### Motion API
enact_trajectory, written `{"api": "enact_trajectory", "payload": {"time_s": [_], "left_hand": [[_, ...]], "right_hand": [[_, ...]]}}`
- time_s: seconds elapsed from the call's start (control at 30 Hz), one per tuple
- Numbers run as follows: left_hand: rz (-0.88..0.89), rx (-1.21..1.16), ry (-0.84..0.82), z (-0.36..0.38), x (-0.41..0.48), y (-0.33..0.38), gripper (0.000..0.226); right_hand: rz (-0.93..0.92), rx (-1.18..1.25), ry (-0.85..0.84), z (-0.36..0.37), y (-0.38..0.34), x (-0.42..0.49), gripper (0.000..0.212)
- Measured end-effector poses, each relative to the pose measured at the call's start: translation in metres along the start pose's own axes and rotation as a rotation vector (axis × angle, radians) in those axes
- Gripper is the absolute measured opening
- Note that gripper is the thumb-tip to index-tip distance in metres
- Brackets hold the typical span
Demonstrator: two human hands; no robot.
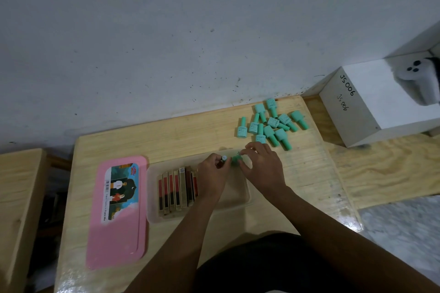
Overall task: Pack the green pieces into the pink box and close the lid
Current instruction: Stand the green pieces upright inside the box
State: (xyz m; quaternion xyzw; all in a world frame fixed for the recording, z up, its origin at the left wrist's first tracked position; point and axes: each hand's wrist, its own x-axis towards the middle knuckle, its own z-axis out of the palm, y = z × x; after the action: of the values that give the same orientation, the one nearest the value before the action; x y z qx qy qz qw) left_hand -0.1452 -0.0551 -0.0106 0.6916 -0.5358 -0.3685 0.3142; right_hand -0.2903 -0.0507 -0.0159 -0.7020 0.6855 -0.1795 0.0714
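Pinching green bottles point(235, 160) over the box point(238, 194), left hand point(212, 173) and right hand point(262, 166) both curl round them. They look light, hard and slick; grip the squat body. Beyond, the pile point(269, 123) lies on the table point(190, 133).

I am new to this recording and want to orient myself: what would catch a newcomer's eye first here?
First, the heap of green pieces lying at the far right of the wooden table. Next, the left hand and right hand meeting over the far side of the translucent box, gripping one green piece between them. Then the pink lid, lying flat to the left of the box.
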Motion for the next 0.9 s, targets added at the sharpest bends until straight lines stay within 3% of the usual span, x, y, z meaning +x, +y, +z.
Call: {"api": "enact_trajectory", "payload": {"time_s": [0.43, 0.7, 0.9], "left_hand": [[-0.005, 0.003, 0.02, 0.007, 0.001, -0.001, 0.014], [0.011, -0.005, -0.001, 0.005, 0.001, -0.005, 0.018], [0.004, 0.011, 0.005, 0.006, 0.001, -0.004, 0.023]], "right_hand": [[-0.008, 0.124, -0.048, -0.008, 0.006, 0.002, 0.024], [-0.114, 0.017, -0.052, -0.011, 0.0, 0.021, 0.015], [-0.085, 0.023, -0.077, -0.009, 0.003, 0.019, 0.02]]}}
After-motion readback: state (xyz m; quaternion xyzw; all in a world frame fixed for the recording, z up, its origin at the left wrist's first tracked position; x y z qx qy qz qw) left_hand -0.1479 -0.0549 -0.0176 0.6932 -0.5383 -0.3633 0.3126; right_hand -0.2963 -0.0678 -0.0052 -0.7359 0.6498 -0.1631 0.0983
